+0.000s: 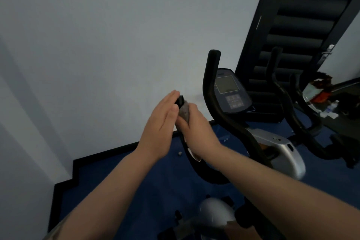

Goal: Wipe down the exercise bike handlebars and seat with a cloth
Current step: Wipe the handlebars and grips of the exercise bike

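Observation:
A black exercise bike stands in front of me, its console [230, 91] between two upright handlebars. The left handlebar's black tip [180, 101] pokes out between my hands. My right hand [196, 128] is wrapped around that handlebar with a grey cloth [184, 112] pressed against it. On the bar's other side lies my left hand [159, 126], flat, with its fingers straight and together. The right handlebar [211, 76] stands free. The seat is not in view.
A white wall fills the left and top. A dark door [300, 25] and a mirror [331, 103] showing the bike's reflection stand at the right. Blue floor [120, 191] with black skirting lies below. The bike's silver housing [280, 150] is lower right.

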### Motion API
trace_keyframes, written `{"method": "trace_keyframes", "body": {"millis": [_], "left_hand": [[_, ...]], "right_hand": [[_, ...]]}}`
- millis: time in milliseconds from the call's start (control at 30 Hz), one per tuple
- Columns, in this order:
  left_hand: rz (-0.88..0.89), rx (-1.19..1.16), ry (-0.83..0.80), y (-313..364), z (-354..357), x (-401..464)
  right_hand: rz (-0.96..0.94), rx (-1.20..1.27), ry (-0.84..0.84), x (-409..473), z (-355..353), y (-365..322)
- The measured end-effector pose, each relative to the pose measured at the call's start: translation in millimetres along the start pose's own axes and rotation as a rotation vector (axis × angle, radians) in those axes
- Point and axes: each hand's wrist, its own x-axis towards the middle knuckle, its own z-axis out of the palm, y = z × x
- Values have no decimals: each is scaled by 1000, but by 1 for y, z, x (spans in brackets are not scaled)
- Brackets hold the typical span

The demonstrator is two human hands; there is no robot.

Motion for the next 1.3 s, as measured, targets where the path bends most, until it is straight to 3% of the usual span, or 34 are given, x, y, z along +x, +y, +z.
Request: {"method": "trace_keyframes", "body": {"millis": [300, 500, 700, 800, 900, 1067, 1167, 1300], "left_hand": [[-5, -15, 2, -2, -5, -6], [-21, -26, 18, -3, 4, -11], [-4, -46, 112, -4, 16, -10], [8, 31, 215, -2, 21, -4], [76, 215, 316, 6, 26, 17], [-14, 349, 389, 15, 39, 64], [-76, 464, 449, 10, 52, 76], [-38, 517, 539, 3, 55, 74]], "right_hand": [[-115, 194, -32, 19, -2, 0], [9, 3, -193, 26, -21, 17], [-48, 142, -87, 18, -4, 16], [18, 55, -255, 3, -21, 33], [-79, -36, -338, 3, -58, 36], [-291, 37, -10, 38, -109, 18], [-471, -125, 175, 67, -122, 10], [-723, -435, 277, 91, -121, 17]]}}
